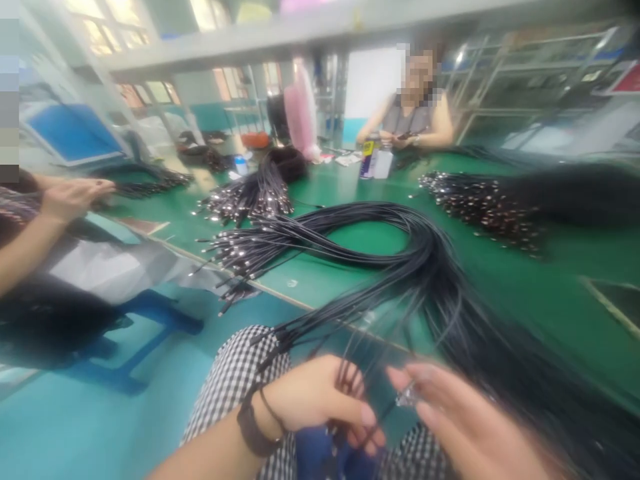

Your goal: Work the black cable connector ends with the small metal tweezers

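Observation:
Low over my lap, my left hand (345,407) is closed around a few thin black cables, their ends hanging below the fingers. My right hand (445,407), blurred, pinches a small shiny, see-through piece (407,397) between thumb and fingers. A dark cable runs from my left hand toward that piece; whether they are joined I cannot tell. Just beyond both hands, a large looped bundle of black cables (425,247) lies on the green table (370,237), its metal-tipped ends at the left and some strands drooping over the near edge.
More cable bundles lie behind (250,187) and at the right (480,200). A spray can (369,157) and a white bottle (383,163) stand farther back. One person (410,113) sits across; another's hand (75,197) shows at the left, above a blue stool (155,333).

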